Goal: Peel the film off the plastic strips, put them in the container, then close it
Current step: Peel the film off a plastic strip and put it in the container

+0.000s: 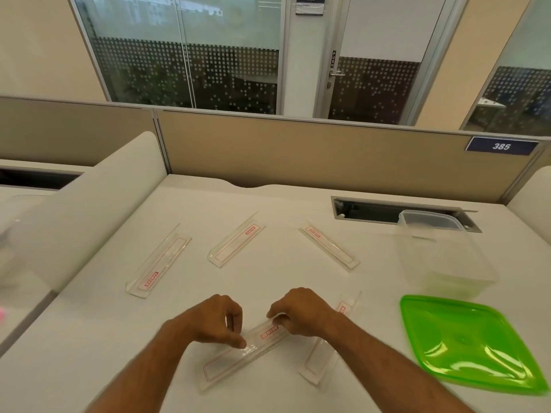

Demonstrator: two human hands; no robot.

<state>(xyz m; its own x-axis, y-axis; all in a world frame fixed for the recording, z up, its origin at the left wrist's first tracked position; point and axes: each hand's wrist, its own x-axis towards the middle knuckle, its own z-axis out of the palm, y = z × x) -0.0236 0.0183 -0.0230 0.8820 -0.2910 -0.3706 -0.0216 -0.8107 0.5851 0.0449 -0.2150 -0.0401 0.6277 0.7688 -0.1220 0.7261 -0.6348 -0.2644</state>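
Observation:
Several clear plastic strips with red-printed film lie on the white desk. My left hand [216, 321] pinches the middle of the nearest strip [238, 353] and my right hand [301, 312] grips its far end. Another strip [323, 350] lies partly under my right forearm. Three more strips sit farther back, at the left [158, 262], the middle [237, 239] and the right [329, 248]. The clear container [441, 251] stands open at the right, its green lid [471, 341] flat on the desk in front of it.
A beige partition [298, 150] closes off the back of the desk. A cable slot [372, 210] is cut into the desk behind the container. A white divider [89, 204] rises along the left side.

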